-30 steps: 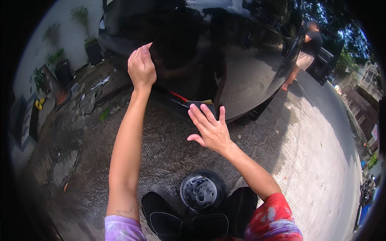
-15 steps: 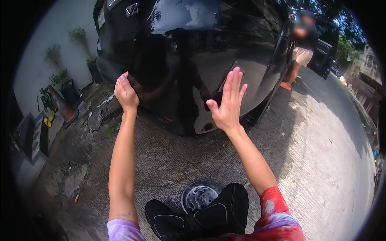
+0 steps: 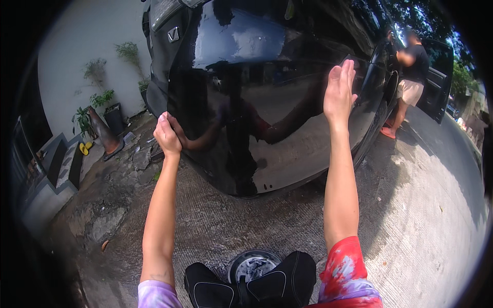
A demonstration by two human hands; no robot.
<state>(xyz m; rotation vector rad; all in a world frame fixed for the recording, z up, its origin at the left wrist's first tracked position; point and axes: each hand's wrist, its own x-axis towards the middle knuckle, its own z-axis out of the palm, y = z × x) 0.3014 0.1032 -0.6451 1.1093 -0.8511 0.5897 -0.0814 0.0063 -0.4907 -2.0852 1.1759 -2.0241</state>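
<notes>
A glossy black car's rounded corner panel (image 3: pixel 287 149) stands before me. At its left edge is my left hand (image 3: pixel 168 134), its fingers curled closed against the panel; what lies inside them is hidden. My right hand (image 3: pixel 340 92) is farther right on the panel, palm toward it and fingers stretched upward close together. Just past those fingertips shows the edge of a thin dark flat piece (image 3: pixel 347 58), mostly covered by the hand. Both arms are mirrored in the paint. Below, on the ground, sits a round dark basin (image 3: pixel 232 267) with foamy liquid.
A black item with pale stitching (image 3: pixel 269 287) partly covers the basin. To the left are a dirty cone (image 3: pixel 105 134), potted plants (image 3: pixel 114 119) and yellow footwear (image 3: pixel 84 148) near a step. Right of the car, another person (image 3: pixel 411 77) stands by an open door (image 3: pixel 440 77).
My right hand has slid up and right across the panel, and the dark flat piece went with it. The left hand stays at the panel's edge. The whole view has shifted left.
</notes>
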